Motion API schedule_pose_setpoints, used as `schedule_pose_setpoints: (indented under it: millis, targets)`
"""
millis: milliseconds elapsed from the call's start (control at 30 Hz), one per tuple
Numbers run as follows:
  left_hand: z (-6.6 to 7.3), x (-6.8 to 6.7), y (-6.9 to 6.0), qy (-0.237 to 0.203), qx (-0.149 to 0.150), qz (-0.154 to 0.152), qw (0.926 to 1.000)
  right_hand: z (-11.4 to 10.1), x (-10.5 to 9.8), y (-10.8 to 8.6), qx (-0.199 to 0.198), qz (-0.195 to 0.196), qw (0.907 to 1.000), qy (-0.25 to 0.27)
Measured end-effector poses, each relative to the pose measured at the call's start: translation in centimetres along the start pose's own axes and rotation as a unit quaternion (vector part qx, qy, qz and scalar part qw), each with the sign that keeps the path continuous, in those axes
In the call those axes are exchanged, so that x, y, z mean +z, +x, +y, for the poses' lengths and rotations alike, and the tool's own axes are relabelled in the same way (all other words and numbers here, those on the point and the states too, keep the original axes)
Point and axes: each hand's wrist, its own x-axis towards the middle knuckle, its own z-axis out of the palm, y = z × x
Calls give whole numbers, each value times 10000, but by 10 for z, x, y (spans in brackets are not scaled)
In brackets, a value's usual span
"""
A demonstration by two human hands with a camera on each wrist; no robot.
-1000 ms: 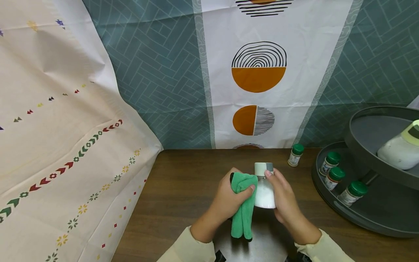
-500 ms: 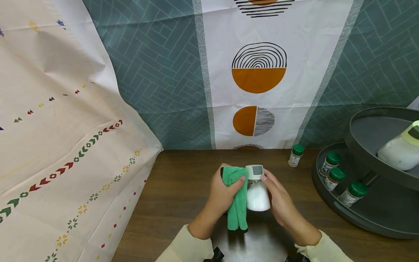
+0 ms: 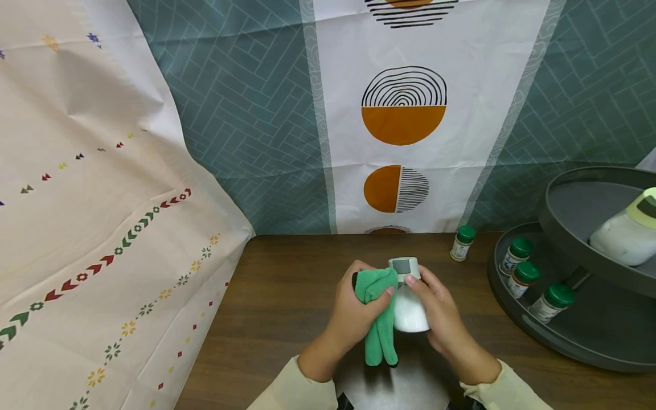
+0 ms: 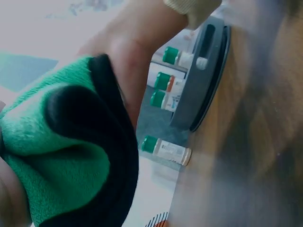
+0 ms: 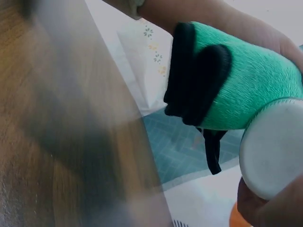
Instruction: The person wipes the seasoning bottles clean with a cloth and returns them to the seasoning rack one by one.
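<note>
A folded green towel (image 3: 378, 287) with black edging is gripped in my left hand (image 3: 351, 313), its thumb over the front. Two folds of it hang below the fingers. My right hand (image 3: 445, 313) holds a jar (image 3: 410, 313) with white contents and a white lid (image 3: 405, 266) that carries a grey panel. The right thumb lies near the lid's lower edge. The towel touches the jar's left side. In the right wrist view the jar's round pale base (image 5: 274, 151) faces the camera against the towel (image 5: 255, 80). Both hands are above the table.
A two-tier grey turntable rack (image 3: 579, 341) stands at the right, with several green-capped spice bottles (image 3: 525, 273) below and a white vessel (image 3: 622, 236) above. Another spice bottle (image 3: 462, 244) stands at the table's back edge. Patterned cloths (image 3: 256, 114) hang behind and at left.
The jar has turned in my right hand, its grey lid panel passing from the right side to the left. Hands and towel shifted left, then partly back right.
</note>
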Motion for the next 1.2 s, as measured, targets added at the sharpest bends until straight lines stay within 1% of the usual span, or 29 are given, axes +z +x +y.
schedule_pose_setpoints:
  millis: [67, 133, 200, 267, 333, 367, 467, 567, 633, 700, 767, 833, 933, 1000, 1100, 1200]
  targets:
    - [0, 2, -2, 204, 182, -294, 9992, 0, -1, 2, 82, 246, 9997, -43]
    - [1, 4, -3, 384, 332, -568, 9971, 0, -2, 3, 55, 357, 9993, -57]
    - [2, 5, -4, 521, 421, -784, 9947, 0, -5, 5, -58, 270, 9996, -56]
    - [3, 5, -5, 584, 414, -854, 9938, 0, -7, 5, -155, 77, 9998, -72]
    - [4, 6, -4, 548, 339, -733, 9952, 0, -8, 6, -203, -122, 9996, -162]
    - [4, 6, -4, 507, 301, -615, 9964, 0, -9, 6, -192, -194, 9993, -273]
    - [3, 5, -3, 299, 100, -204, 9993, -1, -8, 6, -32, -302, 9976, -623]
    - [1, 2, 0, 44, -140, 147, 9998, -2, -4, 5, 181, -383, 9952, -887]
    - [-1, 0, 3, -235, -361, 351, 9985, -2, -2, 4, 235, -428, 9941, -965]
    - [-2, -2, 6, -465, -581, 567, 9956, -3, -1, 4, 189, -445, 9935, -1030]
    - [-4, -3, 9, -687, -828, 744, 9914, -4, -1, 3, 35, -433, 9936, -1040]
    - [-5, -4, 11, -951, -1022, 818, 9868, -6, -1, 1, -210, -416, 9947, -912]
    - [-8, -4, 12, -1192, -1273, 693, 9822, -10, -3, -1, -678, -398, 9959, -443]
    - [-9, -3, 13, -1268, -1342, 463, 9817, -12, -5, -1, -1006, -418, 9940, -13]
    - [-11, 0, 11, -1103, -1412, 79, 9838, -16, -8, -1, -1380, -396, 9883, 520]
    - [-12, 5, 8, -1022, -1422, -237, 9843, -18, -12, 0, -1533, -270, 9831, 964]
